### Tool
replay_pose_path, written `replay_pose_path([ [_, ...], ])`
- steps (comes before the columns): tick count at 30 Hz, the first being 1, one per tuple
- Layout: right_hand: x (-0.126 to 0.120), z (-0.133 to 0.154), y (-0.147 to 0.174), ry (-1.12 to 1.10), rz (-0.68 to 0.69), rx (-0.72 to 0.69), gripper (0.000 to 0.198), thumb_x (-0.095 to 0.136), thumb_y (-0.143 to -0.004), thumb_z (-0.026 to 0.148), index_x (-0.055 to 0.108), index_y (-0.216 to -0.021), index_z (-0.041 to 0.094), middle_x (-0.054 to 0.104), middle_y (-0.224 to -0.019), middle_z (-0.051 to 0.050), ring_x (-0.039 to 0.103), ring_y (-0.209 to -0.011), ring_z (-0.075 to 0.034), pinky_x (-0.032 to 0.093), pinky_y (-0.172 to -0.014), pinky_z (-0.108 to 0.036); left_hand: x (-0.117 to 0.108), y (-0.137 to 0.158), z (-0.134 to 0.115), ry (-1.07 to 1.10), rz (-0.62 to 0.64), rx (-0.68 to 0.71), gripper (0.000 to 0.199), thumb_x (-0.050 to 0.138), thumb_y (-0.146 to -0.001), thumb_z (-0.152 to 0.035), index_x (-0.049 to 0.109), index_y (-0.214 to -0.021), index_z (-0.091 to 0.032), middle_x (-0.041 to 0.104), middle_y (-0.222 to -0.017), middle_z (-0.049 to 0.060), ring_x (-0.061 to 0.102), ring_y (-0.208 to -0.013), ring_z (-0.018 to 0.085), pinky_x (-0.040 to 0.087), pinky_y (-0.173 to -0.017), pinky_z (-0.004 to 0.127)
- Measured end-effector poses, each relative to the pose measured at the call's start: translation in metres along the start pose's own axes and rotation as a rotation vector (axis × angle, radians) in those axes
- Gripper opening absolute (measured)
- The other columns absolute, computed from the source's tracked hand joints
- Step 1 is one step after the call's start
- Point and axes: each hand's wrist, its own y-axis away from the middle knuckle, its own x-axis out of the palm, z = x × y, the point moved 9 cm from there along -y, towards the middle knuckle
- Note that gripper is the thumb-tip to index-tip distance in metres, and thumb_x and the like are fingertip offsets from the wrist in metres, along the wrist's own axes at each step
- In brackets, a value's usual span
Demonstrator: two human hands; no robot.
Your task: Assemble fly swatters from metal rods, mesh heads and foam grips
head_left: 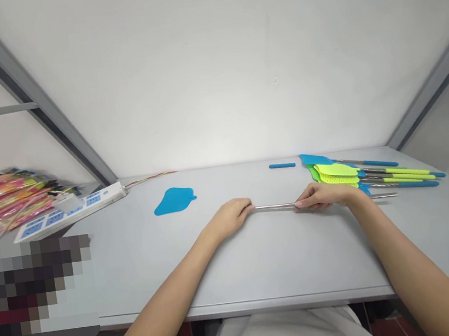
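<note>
Between my two hands a thin metal rod (274, 206) lies level, just over the grey table. My left hand (233, 215) is closed around its left end. The fingers of my right hand (321, 195) pinch it farther right, and metal also shows beyond that hand, whether the same rod or another I cannot tell. A loose blue fly swatter head (174, 200) rests flat on the table to the left. Farther back lies a short blue handle grip (282, 166). Just past my right hand is a pile of fly swatters (338, 169) with blue, yellow and green heads.
A white power strip (73, 211) with a plug in it sits at the left, its cable running along the wall. Behind it are plastic-wrapped colourful packs (0, 197). Metal frame posts (33, 99) stand at both sides. The table's front edge (267, 304) is near my body.
</note>
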Motion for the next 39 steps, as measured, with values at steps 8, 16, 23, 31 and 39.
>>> replay_pose_path([
  [8, 0.007, 0.011, 0.001, -0.013, 0.038, -0.057, 0.042, 0.058, -0.055, 0.054, 0.065, -0.063, 0.014, 0.037, -0.046, 0.003, 0.027, -0.044, -0.006, 0.018, -0.041, -0.023, 0.015, 0.003, -0.003, -0.204, 0.037, -0.010, 0.031, 0.020, -0.085, -0.027, 0.045, -0.069, -0.019, 0.051, -0.063, 0.001, 0.046, -0.057, 0.014, 0.030, -0.052, 0.024],
  [16, 0.024, 0.029, -0.009, -0.009, 0.072, -0.206, 0.037, 0.053, -0.065, 0.048, 0.054, -0.052, 0.013, 0.025, -0.048, 0.006, 0.020, -0.047, -0.007, 0.014, -0.044, -0.024, 0.018, 0.003, 0.004, -0.217, 0.057, -0.075, 0.029, 0.021, -0.084, -0.027, 0.045, -0.069, -0.020, 0.052, -0.062, 0.000, 0.046, -0.056, 0.013, 0.029, -0.051, 0.022],
  [23, 0.052, 0.060, -0.017, -0.022, 0.057, -0.320, 0.036, 0.047, -0.067, 0.045, 0.047, -0.050, 0.014, 0.024, -0.052, 0.005, 0.020, -0.051, -0.008, 0.015, -0.046, -0.024, 0.024, 0.004, -0.005, -0.162, 0.066, -0.053, 0.031, 0.022, -0.084, -0.028, 0.046, -0.066, -0.020, 0.050, -0.058, 0.000, 0.046, -0.055, 0.013, 0.028, -0.050, 0.024],
  [31, 0.051, 0.065, -0.012, 0.011, 0.018, -0.314, 0.039, 0.045, -0.069, 0.047, 0.041, -0.048, 0.015, 0.020, -0.051, 0.006, 0.018, -0.048, -0.007, 0.014, -0.044, -0.023, 0.019, 0.002, -0.010, -0.045, 0.054, -0.039, 0.030, 0.023, -0.084, -0.027, 0.043, -0.063, -0.019, 0.046, -0.056, -0.002, 0.042, -0.053, 0.011, 0.030, -0.051, 0.023],
  [39, 0.021, 0.027, 0.002, 0.048, 0.029, -0.069, 0.043, 0.048, -0.065, 0.056, 0.059, -0.076, 0.015, 0.044, -0.054, 0.002, 0.035, -0.042, -0.007, 0.027, -0.042, -0.022, 0.005, -0.004, 0.002, 0.080, 0.047, -0.043, 0.030, 0.023, -0.083, -0.030, 0.037, -0.059, -0.018, 0.040, -0.054, -0.002, 0.038, -0.052, 0.011, 0.030, -0.053, 0.022],
])
